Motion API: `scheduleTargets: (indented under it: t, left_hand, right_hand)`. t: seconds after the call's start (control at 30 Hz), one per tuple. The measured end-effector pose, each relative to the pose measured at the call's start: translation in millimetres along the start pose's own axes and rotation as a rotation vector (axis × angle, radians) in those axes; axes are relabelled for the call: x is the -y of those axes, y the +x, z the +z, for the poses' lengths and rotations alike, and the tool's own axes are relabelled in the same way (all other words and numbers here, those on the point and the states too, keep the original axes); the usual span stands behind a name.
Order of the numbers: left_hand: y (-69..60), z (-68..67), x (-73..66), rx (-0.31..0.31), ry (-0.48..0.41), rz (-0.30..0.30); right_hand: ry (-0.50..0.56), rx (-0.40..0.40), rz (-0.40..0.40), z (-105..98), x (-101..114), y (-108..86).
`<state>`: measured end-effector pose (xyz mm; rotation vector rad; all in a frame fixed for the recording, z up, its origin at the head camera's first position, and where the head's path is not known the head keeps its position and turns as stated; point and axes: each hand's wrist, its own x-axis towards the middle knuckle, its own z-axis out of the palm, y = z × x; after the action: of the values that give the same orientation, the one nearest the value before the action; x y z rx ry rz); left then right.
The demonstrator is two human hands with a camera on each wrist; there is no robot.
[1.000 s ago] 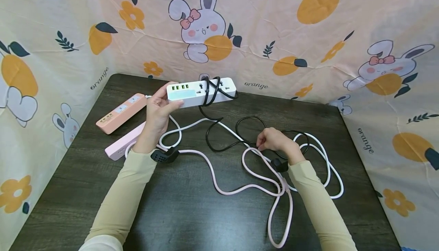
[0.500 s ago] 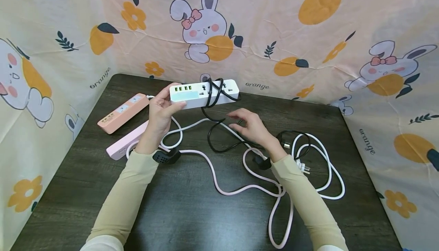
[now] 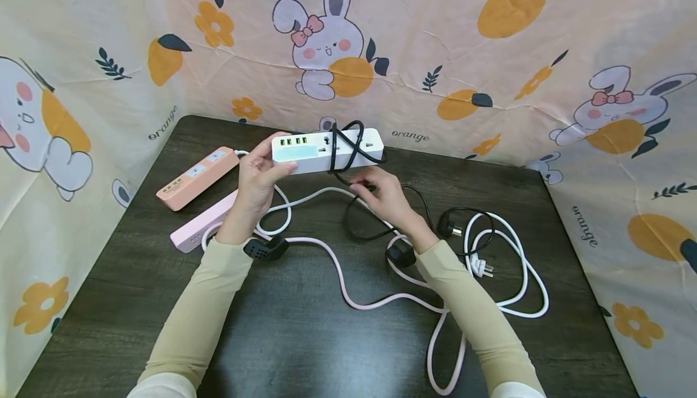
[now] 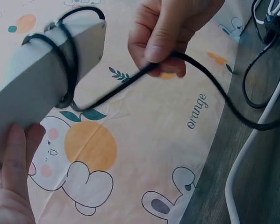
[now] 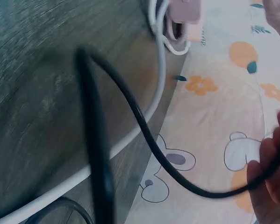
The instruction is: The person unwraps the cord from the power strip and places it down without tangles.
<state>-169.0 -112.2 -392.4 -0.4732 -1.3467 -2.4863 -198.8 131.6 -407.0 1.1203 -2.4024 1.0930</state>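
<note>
My left hand (image 3: pixel 256 183) grips the left end of a white power strip (image 3: pixel 302 159), thumb on the near side, and holds it up near the back of the table. A black cord (image 4: pixel 116 89) is wound round the strip's right half. Just below and right of the strip, my right hand (image 3: pixel 385 197) pinches that cord between thumb and fingers; the left wrist view shows a slack length running on past the hand. In the head view, the cord's loose loops lie on the table to the right, ending in a black plug (image 3: pixel 446 225).
An orange power strip (image 3: pixel 197 178) and a pink one (image 3: pixel 204 224) lie at the left of the dark table (image 3: pixel 305 331). A pink cord (image 3: pixel 340 277) and a white cord (image 3: pixel 536 277) with a white plug (image 3: pixel 478 265) cross the table. Printed cloth (image 3: pixel 218 83) hangs behind.
My right hand has let go of the cord lower on the table, moved up and left with fingers spread, and now pinches the cord near the strip. The left hand keeps its hold.
</note>
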Motion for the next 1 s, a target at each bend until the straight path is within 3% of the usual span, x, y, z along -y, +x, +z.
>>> scheduleTargets:
  t: [0.27,0.4,0.63,0.8,0.9,1.0]
  left_hand:
    - [-0.7,0.9,-4.6,0.049,-0.019,-0.001]
    - [-1.2,0.1,-4.7,0.061,-0.021,-0.022]
    - [-1.4,-0.8,-2.7,0.073,-0.022,-0.030]
    - [-0.2,-1.4,-0.2,0.050,-0.020,0.003]
    - [0.7,-2.0,0.6,0.028,-0.025,0.014]
    - [1.1,-2.4,0.2,0.007,-0.025,0.015]
  right_hand:
    - [0.048,-0.276,0.108,-17,-8,2.4]
    - [0.130,-0.379,0.153,-29,-8,0.7]
    - [0.296,-0.493,0.143,-55,21,-0.4]
    - [0.300,-0.463,0.071,-65,16,-11.4]
    - [0.265,-0.371,0.018,-68,5,-20.2]
    - [0.156,-0.264,-0.007,-70,-5,-26.6]
